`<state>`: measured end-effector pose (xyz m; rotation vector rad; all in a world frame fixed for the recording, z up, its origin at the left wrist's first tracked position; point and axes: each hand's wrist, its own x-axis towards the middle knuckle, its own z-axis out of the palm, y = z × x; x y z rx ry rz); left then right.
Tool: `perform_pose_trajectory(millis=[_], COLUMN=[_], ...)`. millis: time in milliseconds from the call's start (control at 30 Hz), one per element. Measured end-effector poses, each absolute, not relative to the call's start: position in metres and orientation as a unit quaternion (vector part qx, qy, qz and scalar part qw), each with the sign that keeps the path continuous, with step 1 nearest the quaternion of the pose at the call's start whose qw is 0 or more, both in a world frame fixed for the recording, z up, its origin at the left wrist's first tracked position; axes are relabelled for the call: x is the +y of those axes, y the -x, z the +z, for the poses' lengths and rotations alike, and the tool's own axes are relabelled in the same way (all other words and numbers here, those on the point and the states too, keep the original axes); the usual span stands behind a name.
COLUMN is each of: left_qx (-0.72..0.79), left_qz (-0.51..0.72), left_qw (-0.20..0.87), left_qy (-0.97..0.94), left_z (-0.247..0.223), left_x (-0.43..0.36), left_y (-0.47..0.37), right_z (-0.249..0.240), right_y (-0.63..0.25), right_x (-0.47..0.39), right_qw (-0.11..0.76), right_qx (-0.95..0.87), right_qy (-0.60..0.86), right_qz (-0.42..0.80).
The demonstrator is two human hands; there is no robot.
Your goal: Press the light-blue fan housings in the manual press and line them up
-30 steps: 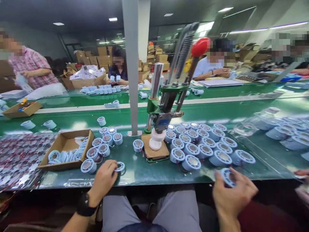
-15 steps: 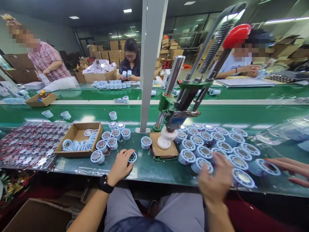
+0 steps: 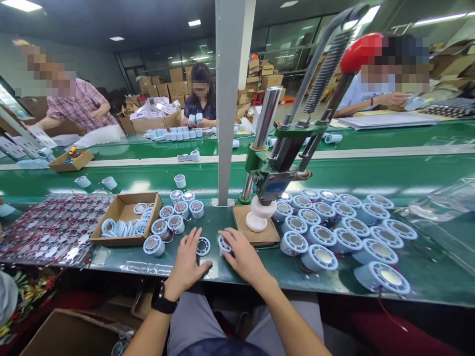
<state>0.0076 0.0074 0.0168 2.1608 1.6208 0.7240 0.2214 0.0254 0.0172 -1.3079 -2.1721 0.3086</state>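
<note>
My left hand [image 3: 188, 262] rests over the green bench with its fingers spread and thumb out. Right beside it, a flat light-blue slotted ring [image 3: 203, 246] lies on the bench, uncovered. The fingers of my right hand [image 3: 243, 254] are bent round a light-blue round housing [image 3: 221, 242], largely covered by them. Behind that hand stands a hand press [image 3: 274, 183] with a red-knobbed lever and white round pads over a brown base board [image 3: 265, 236].
Many light-blue wired housings [image 3: 321, 257] crowd the bench to the right. On the left are more housings [image 3: 175, 223], a cardboard tray [image 3: 97, 241] of rings and a wired panel array [image 3: 48, 227]. A grey post [image 3: 224, 99] rises centrally. Co-workers sit and stand across the bench.
My right hand has moved left from the right-hand housings to the one beside the press base. My left hand has uncovered the ring. Another person's hand at the right has left view.
</note>
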Motion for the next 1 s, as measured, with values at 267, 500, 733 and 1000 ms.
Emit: perform_pose_trajectory(millis=[267,500,733,1000], left_qx=[0.56,0.505,0.558,0.578], left_qz=[0.349,0.303,0.368,0.416], left_qw=[0.285,0.266,0.291,0.29], left_qy=[-0.695,-0.764,-0.684,-0.64], left_z=[0.036,0.055,0.039,0.03], left_x=[0.004,-0.007,-0.013,-0.018], left_y=[-0.028,-0.072,-0.081,-0.089], right_z=[-0.014,-0.025,-0.02,-0.016], right_y=[-0.209,-0.201,-0.201,-0.2], right_x=[-0.019,-0.019,-0.02,-0.019], right_qw=[0.491,0.529,0.521,0.522], right_qx=[-0.673,-0.646,-0.643,-0.648], right_qy=[0.528,0.519,0.518,0.52], right_qz=[0.165,0.183,0.217,0.193])
